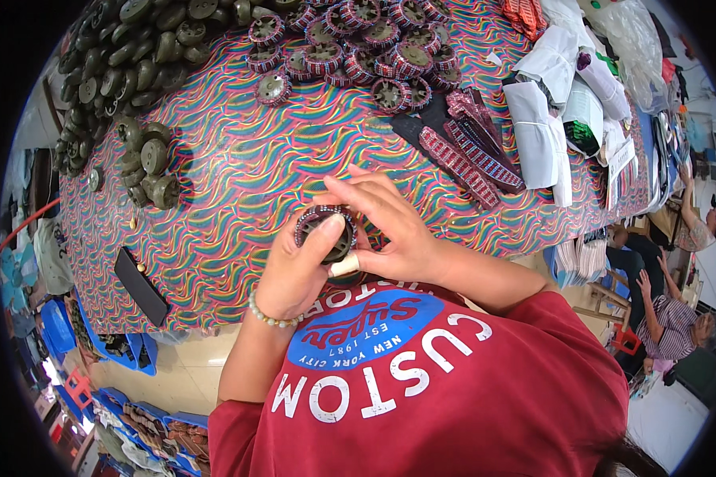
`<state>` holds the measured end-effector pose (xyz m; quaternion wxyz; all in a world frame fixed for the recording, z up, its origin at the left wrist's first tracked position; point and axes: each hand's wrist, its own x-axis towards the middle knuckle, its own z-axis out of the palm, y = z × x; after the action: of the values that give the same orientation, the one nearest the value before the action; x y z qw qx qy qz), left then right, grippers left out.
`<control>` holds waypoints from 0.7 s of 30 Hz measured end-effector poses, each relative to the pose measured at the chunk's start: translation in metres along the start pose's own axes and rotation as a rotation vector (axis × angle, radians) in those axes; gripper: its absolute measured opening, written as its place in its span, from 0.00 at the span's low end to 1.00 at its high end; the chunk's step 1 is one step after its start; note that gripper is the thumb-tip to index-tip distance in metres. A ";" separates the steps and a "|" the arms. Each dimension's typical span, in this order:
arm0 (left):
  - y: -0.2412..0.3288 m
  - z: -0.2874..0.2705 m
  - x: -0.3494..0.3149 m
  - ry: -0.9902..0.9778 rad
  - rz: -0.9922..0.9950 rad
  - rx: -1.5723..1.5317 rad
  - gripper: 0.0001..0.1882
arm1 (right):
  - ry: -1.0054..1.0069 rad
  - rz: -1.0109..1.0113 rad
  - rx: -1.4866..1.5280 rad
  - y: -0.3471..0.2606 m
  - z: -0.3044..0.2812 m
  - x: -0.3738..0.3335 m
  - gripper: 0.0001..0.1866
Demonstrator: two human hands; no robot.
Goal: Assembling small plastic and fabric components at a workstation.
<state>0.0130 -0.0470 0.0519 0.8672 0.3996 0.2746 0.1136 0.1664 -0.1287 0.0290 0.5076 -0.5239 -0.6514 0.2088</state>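
A round, dark wheel-shaped piece (pixel 338 248) with a beaded trim strip round its rim is in my hands, just in front of my chest. My left hand (pixel 290 266) grips it, the thumb laid across its face. On the other side my right hand (pixel 390 230) curves about the same piece, forefinger reaching over the top and thumb near the lower edge. A cream-coloured wrap (pixel 344 265) shows at the right thumb. Flat strips of beaded trim (pixel 461 163) in red and blue lie beyond my right hand, partly on a dark cloth.
Bare dark green wheels (pixel 147 48) are heaped at the far left, with a smaller cluster (pixel 149 163) nearer. Several trimmed wheels (pixel 358 48) are piled at the back. White wrapped bundles (pixel 537 127) stand at right. A black phone (pixel 141 286) rests near the left edge. People (pixel 668 326) sit at far right.
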 end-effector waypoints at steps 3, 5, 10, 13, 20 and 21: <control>0.005 0.012 -0.005 -0.056 -0.023 -0.444 0.31 | -0.029 0.071 0.112 -0.010 -0.005 0.005 0.44; 0.001 0.006 0.000 0.007 -0.051 -0.451 0.32 | -0.129 0.114 0.168 -0.007 -0.001 0.009 0.41; -0.010 -0.003 0.006 0.151 -0.026 -0.439 0.32 | -0.172 -0.049 -0.083 0.006 -0.002 0.017 0.33; -0.003 -0.001 -0.001 0.194 -0.034 -0.422 0.34 | -0.247 0.237 0.410 -0.001 -0.005 0.018 0.28; 0.000 -0.003 0.003 0.090 -0.122 -0.023 0.36 | -0.349 0.779 0.962 0.000 -0.003 0.014 0.22; 0.002 0.004 0.005 0.174 -0.120 0.021 0.35 | -0.354 0.655 0.807 0.003 0.000 0.010 0.23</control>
<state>0.0201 -0.0465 0.0533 0.8411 0.3800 0.3735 0.0930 0.1691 -0.1184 0.0310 0.4593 -0.4196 -0.3980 0.6742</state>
